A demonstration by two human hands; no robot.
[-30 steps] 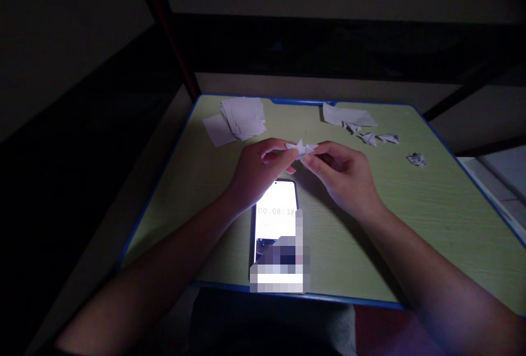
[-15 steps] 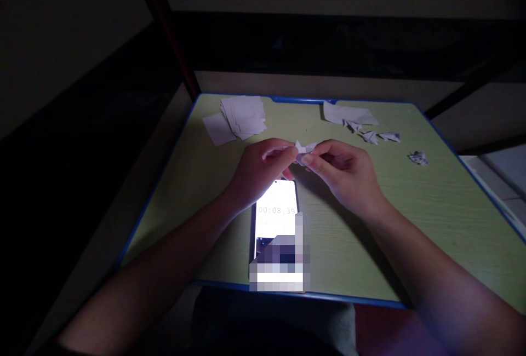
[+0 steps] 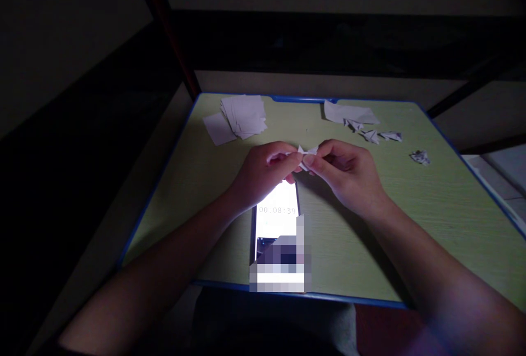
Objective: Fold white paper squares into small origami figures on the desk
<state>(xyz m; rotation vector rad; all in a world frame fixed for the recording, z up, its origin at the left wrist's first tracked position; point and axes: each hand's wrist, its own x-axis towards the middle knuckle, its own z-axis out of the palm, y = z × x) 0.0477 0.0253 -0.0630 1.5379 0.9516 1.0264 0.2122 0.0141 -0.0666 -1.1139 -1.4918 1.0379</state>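
Note:
Both hands meet over the middle of a green table (image 3: 411,224) with a blue rim. My left hand (image 3: 263,172) and my right hand (image 3: 345,172) pinch the same small folded white paper piece (image 3: 306,153) between their fingertips, and it pokes up between them. Just below the hands lies a lit phone (image 3: 276,219) showing a running timer. The room is dark.
A stack of white paper squares (image 3: 242,116) lies at the back left. A paper sheet (image 3: 349,112) and several small folded paper pieces (image 3: 373,136) lie at the back right, with a crumpled scrap (image 3: 419,157) further right. A dark frame rises behind the table.
My hands have drawn closer together on the folded paper, which now shows less between the fingers. The phone's timer has gone up by a second.

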